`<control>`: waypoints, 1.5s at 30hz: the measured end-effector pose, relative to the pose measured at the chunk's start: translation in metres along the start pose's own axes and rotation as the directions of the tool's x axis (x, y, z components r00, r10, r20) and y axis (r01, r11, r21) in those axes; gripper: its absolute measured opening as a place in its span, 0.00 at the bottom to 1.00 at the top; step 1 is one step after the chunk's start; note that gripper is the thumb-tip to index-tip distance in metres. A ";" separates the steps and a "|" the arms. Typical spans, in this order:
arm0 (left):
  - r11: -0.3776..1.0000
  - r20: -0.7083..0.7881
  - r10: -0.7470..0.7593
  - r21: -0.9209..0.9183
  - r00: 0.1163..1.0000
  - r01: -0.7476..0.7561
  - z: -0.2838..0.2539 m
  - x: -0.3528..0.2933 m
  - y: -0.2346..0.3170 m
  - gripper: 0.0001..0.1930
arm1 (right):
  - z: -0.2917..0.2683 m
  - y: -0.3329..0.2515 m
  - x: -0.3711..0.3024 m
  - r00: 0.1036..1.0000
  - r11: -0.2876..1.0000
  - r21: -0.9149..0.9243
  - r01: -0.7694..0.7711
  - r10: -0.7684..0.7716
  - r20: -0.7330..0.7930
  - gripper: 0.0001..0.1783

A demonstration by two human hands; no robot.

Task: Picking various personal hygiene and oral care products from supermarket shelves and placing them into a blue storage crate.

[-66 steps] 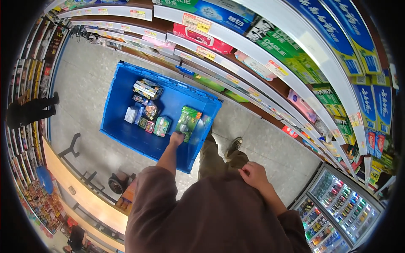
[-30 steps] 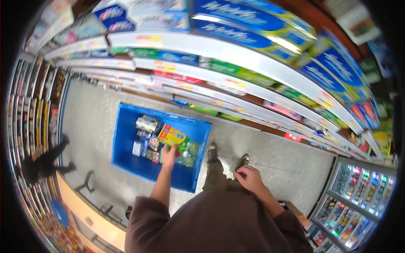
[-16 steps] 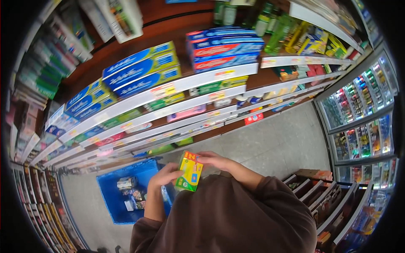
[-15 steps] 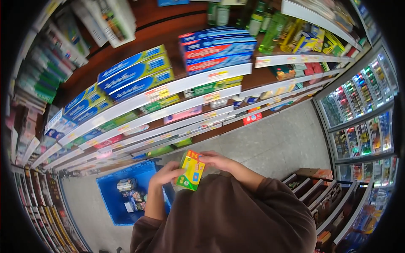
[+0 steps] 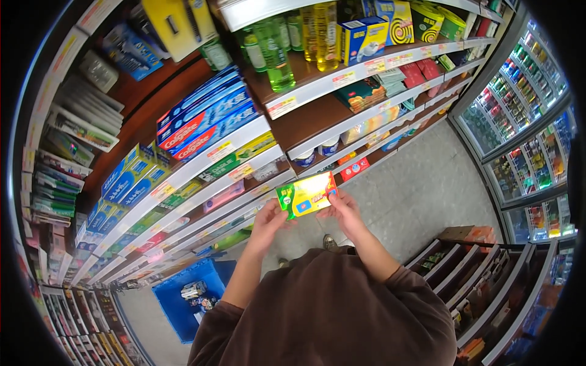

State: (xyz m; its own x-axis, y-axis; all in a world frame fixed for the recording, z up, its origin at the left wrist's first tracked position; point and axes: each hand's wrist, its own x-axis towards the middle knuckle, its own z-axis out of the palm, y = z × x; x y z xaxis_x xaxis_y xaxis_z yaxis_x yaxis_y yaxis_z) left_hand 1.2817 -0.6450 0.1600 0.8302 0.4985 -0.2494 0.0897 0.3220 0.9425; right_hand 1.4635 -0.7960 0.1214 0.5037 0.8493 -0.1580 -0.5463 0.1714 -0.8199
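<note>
Clasping a yellow-and-green box [image 5: 310,196] by its left end with the left hand [image 5: 267,223] and by its right end with the right hand [image 5: 345,213], ahead of the brown top [image 5: 329,305]. Facing shelves [image 5: 305,131] of toothpaste boxes [image 5: 204,116] and green bottles [image 5: 273,58], with a blue crate [image 5: 168,299] on the floor [image 5: 403,177] to the left, holding what look like small packages [image 5: 194,290].

Glossy carton [image 5: 306,196]; matt cloth sleeve [image 5: 420,299]
</note>
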 end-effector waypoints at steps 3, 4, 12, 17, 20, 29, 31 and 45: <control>1.000 0.020 0.004 -0.024 1.000 -0.003 0.019 0.025 0.005 0.17 | -0.021 -0.022 0.003 1.000 1.000 -0.014 0.015 -0.015 -0.005 0.21; 0.999 0.034 0.035 -0.020 0.999 -0.034 0.026 0.031 0.006 0.17 | -0.030 -0.026 0.006 1.000 1.000 -0.006 0.015 -0.015 -0.009 0.21; 0.784 -0.094 0.367 0.567 0.926 -0.253 0.080 0.065 0.014 0.23 | -0.039 -0.090 0.025 0.921 0.723 -0.652 0.226 -0.377 -0.099 0.62; 0.486 -0.012 0.516 0.827 0.857 -0.281 0.104 0.082 0.017 0.29 | -0.028 -0.092 0.044 0.874 0.602 -0.725 0.335 -0.486 0.001 0.71; 0.514 -0.070 0.525 0.821 0.848 -0.250 0.106 0.088 0.023 0.31 | -0.028 -0.094 0.067 0.831 0.475 -0.799 0.367 -0.554 0.052 0.63; 0.498 -0.100 0.294 0.865 0.951 -0.063 0.068 0.046 -0.002 0.19 | -0.041 -0.112 0.203 0.622 0.124 -0.955 0.270 -0.780 0.075 0.54; 0.505 -0.138 0.238 0.863 0.962 -0.001 0.049 0.023 -0.022 0.18 | -0.039 -0.101 0.215 0.645 0.111 -0.963 0.247 -0.760 0.078 0.54; 0.588 -0.381 0.017 0.752 0.924 0.299 -0.018 -0.086 -0.098 0.21 | -0.046 -0.074 0.210 0.637 -0.029 -0.994 0.102 -0.765 0.087 0.55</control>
State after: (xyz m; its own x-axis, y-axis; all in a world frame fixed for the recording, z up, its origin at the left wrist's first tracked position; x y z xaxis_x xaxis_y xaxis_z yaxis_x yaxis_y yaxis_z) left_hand 1.1922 -0.7050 0.0853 0.5591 0.7732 -0.2994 0.7149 -0.2666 0.6464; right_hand 1.6407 -0.6536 0.1236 0.6807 0.4539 0.5750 0.7325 -0.4150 -0.5396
